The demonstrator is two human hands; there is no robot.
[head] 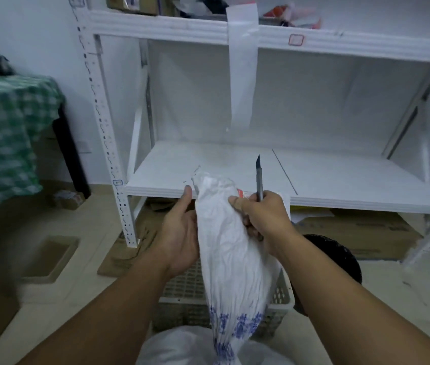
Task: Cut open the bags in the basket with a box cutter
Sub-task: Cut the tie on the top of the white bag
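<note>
In the middle of the frame, a white bag (231, 248) is held up over the basket (182, 293) low down. The left hand (179, 233) wraps round the bag's left side. The right hand (261, 217) grips the cutter (259, 177), blade up, thumb on the bag. A white shelf (208, 164) stands behind.

Dim, flat indoor light with a cool bluish cast. Soft shadows only, no glare. Wide-angle bend: shelf rack (95, 96) uprights and boards bow toward the edges. Left side motion-smeared, green checked cloth (3, 127) and floor (90, 206) blurry. Centre sharper: bag (224, 246) creases and box cutter (258, 177) blade readable. Slight grain.
</note>
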